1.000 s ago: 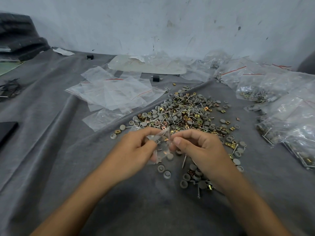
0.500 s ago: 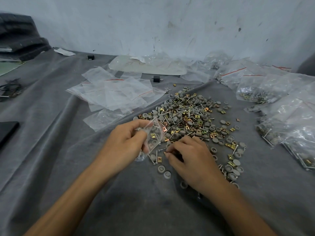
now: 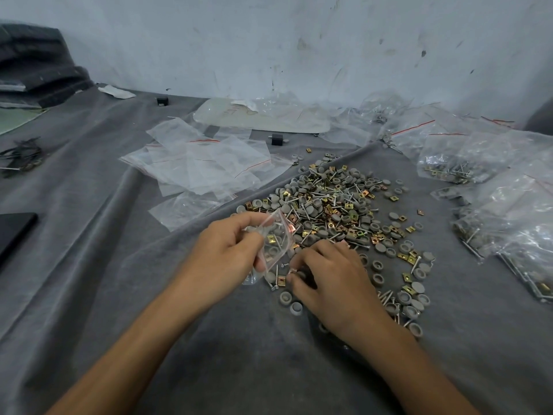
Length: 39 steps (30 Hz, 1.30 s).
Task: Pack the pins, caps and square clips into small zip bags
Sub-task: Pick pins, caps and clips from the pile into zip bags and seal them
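Note:
My left hand point(image 3: 227, 256) pinches a small clear zip bag point(image 3: 276, 244) by its upper edge, just above the cloth; a pin, grey caps and a gold clip show inside it. Beside it, my right hand point(image 3: 332, 280) lies low on the near edge of the parts pile point(image 3: 332, 205), fingers curled, thumb and fingertips pinching a small grey cap. The pile mixes grey round caps, gold square clips and metal pins. Two loose caps point(image 3: 288, 299) lie just in front of my right thumb.
Empty zip bags point(image 3: 203, 166) are spread at the back left of the pile. Filled bags point(image 3: 508, 211) are heaped along the right. A grey cloth point(image 3: 89, 265) covers the table. A black flat object point(image 3: 15, 232) sits at the left edge, dark ties point(image 3: 21, 157) behind it.
My right hand let go of the bag's mouth and dropped to the cloth among the loose parts. My left hand kept the bag and tilted it toward the pile.

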Available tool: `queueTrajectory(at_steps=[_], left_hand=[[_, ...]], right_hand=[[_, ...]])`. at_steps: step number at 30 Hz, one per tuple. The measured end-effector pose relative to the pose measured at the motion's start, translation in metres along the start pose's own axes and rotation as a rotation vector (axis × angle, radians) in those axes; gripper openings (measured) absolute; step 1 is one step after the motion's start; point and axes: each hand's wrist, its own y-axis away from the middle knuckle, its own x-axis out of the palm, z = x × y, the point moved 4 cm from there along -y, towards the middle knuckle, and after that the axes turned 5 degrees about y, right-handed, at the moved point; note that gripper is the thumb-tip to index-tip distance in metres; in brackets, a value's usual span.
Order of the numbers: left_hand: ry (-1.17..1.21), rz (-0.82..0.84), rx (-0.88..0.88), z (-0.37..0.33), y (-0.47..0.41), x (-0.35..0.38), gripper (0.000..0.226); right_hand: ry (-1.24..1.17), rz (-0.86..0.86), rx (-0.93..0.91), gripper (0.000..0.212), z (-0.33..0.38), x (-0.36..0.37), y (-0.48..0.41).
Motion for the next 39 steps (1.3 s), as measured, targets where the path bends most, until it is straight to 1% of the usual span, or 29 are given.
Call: queueTrajectory(at_steps=[2,4,7,9,10,13,15,16,18,20,22,24,25,27,28,30,35,39], left_hand=[[-0.01,0.001,0.004,0.0,0.0,0.0,0.04],[-0.016,0.01,0.006,0.001,0.0,0.0,0.04],[-0.006,0.033,0.013,-0.002,0.001,0.002,0.039],[0.008,0.059,0.009,-0.004,0.002,0.006,0.039],[0.005,0.078,0.008,-0.006,0.003,0.008,0.039],[-0.06,0.147,0.013,-0.009,0.007,0.015,0.032],[-0.107,0.187,0.025,-0.01,0.009,0.017,0.036],[-0.113,0.199,0.028,-0.011,0.01,0.018,0.038],[-0.082,0.195,0.026,-0.012,0.011,0.018,0.035],[-0.019,0.157,0.023,-0.013,0.009,0.017,0.034],[0.02,0.117,0.018,-0.011,0.006,0.014,0.034],[0.037,0.074,0.002,-0.009,0.003,0.008,0.032],[0.043,0.051,-0.003,-0.008,0.002,0.005,0.032],[0.066,-0.002,-0.008,-0.008,0.001,-0.001,0.037],[0.081,-0.026,-0.01,-0.008,0.0,-0.003,0.04],[0.103,-0.061,-0.023,-0.01,0.0,-0.005,0.044],[0.097,-0.074,-0.052,-0.013,0.002,-0.005,0.042],[0.081,-0.073,-0.057,-0.014,0.002,-0.005,0.041]], right_hand=[[-0.042,-0.001,0.006,0.012,0.0,-0.003,0.0],[-0.062,-0.011,0.022,0.015,-0.001,-0.005,0.0],[-0.119,-0.113,0.065,0.015,-0.005,-0.013,0.0],[-0.271,-0.218,0.118,0.014,-0.011,-0.021,0.0],[-0.393,-0.257,0.149,0.013,-0.014,-0.025,0.001],[-0.784,-0.275,0.167,0.012,-0.013,-0.03,0.002],[-0.91,-0.249,0.134,0.013,-0.009,-0.031,0.003],[-0.946,-0.222,0.116,0.015,-0.008,-0.03,0.003],[-0.969,-0.165,0.089,0.019,-0.005,-0.028,0.002],[-0.962,-0.14,0.08,0.02,-0.005,-0.027,0.001],[-0.952,-0.188,0.096,0.024,-0.009,-0.028,0.0],[-0.861,-0.237,0.13,0.022,-0.014,-0.028,0.001],[-0.762,-0.23,0.136,0.018,-0.016,-0.027,0.001],[-0.435,-0.164,0.091,0.009,-0.015,-0.022,0.002],[-0.275,-0.128,0.045,0.01,-0.011,-0.018,0.003],[-0.123,-0.089,-0.035,0.017,-0.003,-0.01,0.004],[-0.017,-0.032,-0.053,0.03,0.003,-0.003,0.003],[-0.013,-0.058,-0.064,0.022,0.005,-0.003,0.004]])
